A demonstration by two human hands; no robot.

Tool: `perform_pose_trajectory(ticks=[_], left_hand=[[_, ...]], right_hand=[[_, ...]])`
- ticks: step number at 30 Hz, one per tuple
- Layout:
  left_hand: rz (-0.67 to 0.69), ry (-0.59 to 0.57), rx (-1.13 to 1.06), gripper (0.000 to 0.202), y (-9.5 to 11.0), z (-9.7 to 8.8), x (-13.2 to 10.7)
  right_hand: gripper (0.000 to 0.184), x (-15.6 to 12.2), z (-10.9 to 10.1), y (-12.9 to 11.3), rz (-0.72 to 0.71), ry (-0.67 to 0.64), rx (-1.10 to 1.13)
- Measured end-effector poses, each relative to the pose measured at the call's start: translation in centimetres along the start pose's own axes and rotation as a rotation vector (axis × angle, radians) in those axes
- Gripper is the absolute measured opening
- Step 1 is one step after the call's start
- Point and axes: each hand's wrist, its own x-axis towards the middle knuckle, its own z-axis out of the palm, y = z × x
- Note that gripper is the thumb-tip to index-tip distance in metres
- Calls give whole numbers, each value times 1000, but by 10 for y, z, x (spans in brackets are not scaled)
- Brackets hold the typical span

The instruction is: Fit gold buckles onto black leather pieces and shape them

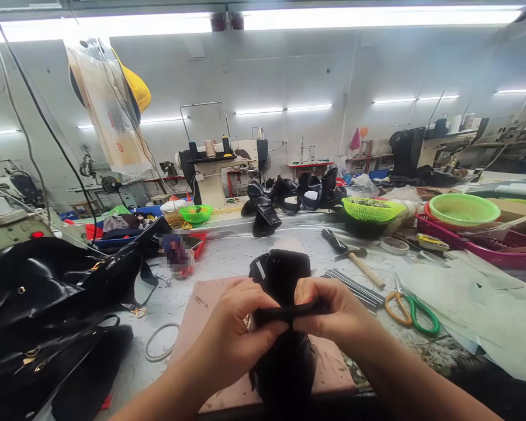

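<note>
My left hand [232, 327] and my right hand [337, 310] meet over a pink work board [193, 327]. Both pinch a narrow black strap [284, 313] stretched between them. The strap crosses a black leather piece [283, 275] that stands upright between my hands and runs down toward me. The fingers of both hands are curled tight on the strap.
Black bags [39, 292] pile up at the left. A hammer [355, 260], grey strips [355, 286] and green-and-orange scissors [412, 310] lie to the right, beside white sheets [473, 292]. Green baskets [370, 209] and black leather parts [298, 193] stand farther back. A ring [160, 342] lies left of the board.
</note>
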Motion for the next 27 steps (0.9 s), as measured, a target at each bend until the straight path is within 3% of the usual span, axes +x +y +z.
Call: perform_pose_trajectory(ticks=[7,13,15,18,22,24,27], left_hand=[[22,-49,25,8,-1,1,-3],[71,-114,153,6,-3,-1,1],[134,-177,180,7,-1,1,5],[221,-273,181,15,4,10,13],[283,-256,268,33,2,22,27],[266,-255,369,39,-2,26,35],[280,-331,494,32,-6,33,45]], right_hand=[[38,-14,-2,-9,-42,100,-208],[39,-15,-22,-25,-221,80,-828],[37,-15,-29,-32,-232,13,-1083],[29,-14,-36,-45,-191,-211,-1327],[13,-13,-42,-58,-65,-505,-1351],[10,-13,-46,-62,26,-559,-1314],[8,-14,-52,-64,143,-551,-1341]])
